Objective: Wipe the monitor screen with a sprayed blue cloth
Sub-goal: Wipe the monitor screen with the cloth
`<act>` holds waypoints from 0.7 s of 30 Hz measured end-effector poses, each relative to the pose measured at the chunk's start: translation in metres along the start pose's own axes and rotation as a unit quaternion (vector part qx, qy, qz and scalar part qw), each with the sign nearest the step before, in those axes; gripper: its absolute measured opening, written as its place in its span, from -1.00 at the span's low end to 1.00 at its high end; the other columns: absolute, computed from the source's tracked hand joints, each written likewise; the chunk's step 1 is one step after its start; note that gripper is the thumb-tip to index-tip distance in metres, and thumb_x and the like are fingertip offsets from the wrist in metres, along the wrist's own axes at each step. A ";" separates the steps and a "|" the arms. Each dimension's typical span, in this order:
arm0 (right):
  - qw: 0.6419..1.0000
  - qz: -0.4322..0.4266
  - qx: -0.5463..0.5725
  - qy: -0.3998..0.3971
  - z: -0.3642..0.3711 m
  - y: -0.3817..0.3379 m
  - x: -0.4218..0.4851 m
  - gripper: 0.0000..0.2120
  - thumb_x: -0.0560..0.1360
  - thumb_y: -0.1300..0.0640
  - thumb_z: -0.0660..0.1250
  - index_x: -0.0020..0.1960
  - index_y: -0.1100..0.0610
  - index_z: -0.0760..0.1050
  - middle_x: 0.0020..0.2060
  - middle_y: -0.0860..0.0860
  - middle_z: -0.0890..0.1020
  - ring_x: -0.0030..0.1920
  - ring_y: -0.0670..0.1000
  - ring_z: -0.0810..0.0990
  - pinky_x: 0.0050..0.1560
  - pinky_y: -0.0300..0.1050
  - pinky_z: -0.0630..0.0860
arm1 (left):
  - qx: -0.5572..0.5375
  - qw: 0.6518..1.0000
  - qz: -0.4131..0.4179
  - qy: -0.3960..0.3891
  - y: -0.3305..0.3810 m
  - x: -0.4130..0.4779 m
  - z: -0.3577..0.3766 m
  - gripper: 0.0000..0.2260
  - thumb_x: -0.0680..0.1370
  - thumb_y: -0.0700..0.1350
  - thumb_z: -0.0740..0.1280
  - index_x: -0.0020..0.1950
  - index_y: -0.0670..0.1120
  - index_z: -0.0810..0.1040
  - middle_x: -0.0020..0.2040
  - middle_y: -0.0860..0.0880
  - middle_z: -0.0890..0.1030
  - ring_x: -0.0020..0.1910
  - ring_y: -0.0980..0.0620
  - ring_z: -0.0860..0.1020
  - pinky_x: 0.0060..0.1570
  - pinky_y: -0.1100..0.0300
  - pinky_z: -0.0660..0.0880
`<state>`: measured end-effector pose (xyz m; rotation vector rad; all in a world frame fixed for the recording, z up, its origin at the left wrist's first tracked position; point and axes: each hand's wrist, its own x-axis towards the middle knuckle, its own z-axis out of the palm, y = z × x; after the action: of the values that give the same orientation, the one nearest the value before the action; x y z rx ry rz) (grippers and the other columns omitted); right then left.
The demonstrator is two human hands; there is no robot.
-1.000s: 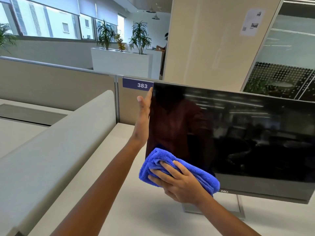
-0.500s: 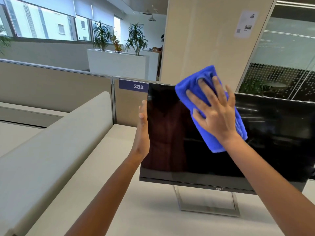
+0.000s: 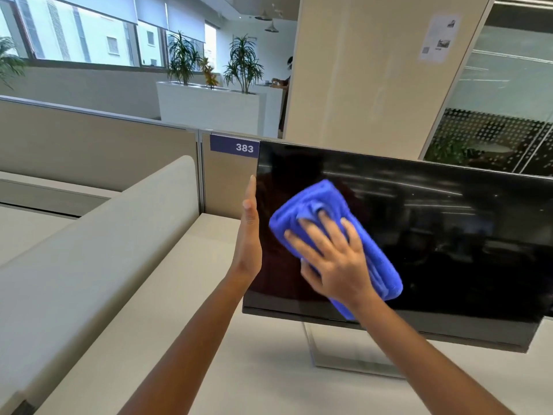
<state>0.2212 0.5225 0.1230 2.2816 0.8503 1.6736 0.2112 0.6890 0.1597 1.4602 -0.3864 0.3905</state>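
Observation:
A black monitor [image 3: 449,235] stands on a silver frame stand [image 3: 344,351] on the white desk, its screen dark and reflective. A folded blue cloth [image 3: 317,202] lies flat against the left part of the screen. My right hand [image 3: 332,259] presses on the cloth with fingers spread over it. My left hand [image 3: 250,235] holds the monitor's left edge, palm against the side, fingers pointing up.
Beige cubicle partitions stand behind the monitor, one carrying a blue "383" label [image 3: 235,146]. A rounded divider [image 3: 98,250] runs along the left of the white desk [image 3: 239,369]. A wide column [image 3: 374,70], planters [image 3: 209,106] and a distant person are beyond.
My right hand swept the cloth from the screen's lower left up to its top edge, then back down to the middle left. My left hand stayed on the monitor's edge.

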 end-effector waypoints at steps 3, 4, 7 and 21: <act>0.997 -0.054 0.017 -0.052 0.004 -0.024 -0.040 -0.57 0.46 0.05 0.18 0.32 -0.10 0.43 0.26 -0.07 0.55 0.35 0.08 0.43 0.27 0.09 0.32 | 0.011 1.000 -0.009 0.003 0.000 -0.004 0.002 -0.21 0.28 0.55 -0.09 0.40 0.19 -0.06 0.36 0.43 0.04 0.31 0.60 0.02 0.26 0.67 -0.02; 0.995 -0.071 0.016 -0.070 0.004 -0.030 -0.052 -0.57 0.47 0.05 0.16 0.33 -0.11 0.41 0.25 -0.08 0.56 0.34 0.07 0.42 0.27 0.08 0.32 | 0.013 1.000 -0.010 0.005 -0.001 -0.006 0.003 -0.21 0.28 0.55 -0.10 0.41 0.19 -0.07 0.36 0.43 0.04 0.33 0.58 0.01 0.27 0.66 -0.02; 0.984 -0.128 -0.004 -0.122 0.003 -0.036 -0.075 -0.53 0.44 0.05 0.21 0.35 -0.11 0.36 0.25 -0.11 0.56 0.34 0.04 0.37 0.34 0.06 0.23 | 0.023 1.000 0.003 0.011 -0.004 -0.012 0.006 -0.15 0.29 0.55 -0.12 0.46 0.12 -0.10 0.41 0.37 0.00 0.35 0.57 -0.02 0.26 0.67 -0.04; 0.977 -0.207 -0.019 -0.049 -0.029 0.059 -0.023 -0.67 0.52 0.16 0.21 0.23 -0.08 0.53 0.20 -0.10 0.59 0.25 0.03 0.53 0.19 0.02 0.40 | 0.046 0.997 0.023 0.061 -0.008 -0.030 0.018 -0.21 0.29 0.55 -0.12 0.40 0.16 -0.11 0.47 0.23 -0.01 0.48 0.28 -0.05 0.36 0.54 -0.07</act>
<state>0.2100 0.4565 0.1420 1.9682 1.1603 1.3695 0.1885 0.6695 0.1396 1.5113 -0.3069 0.5376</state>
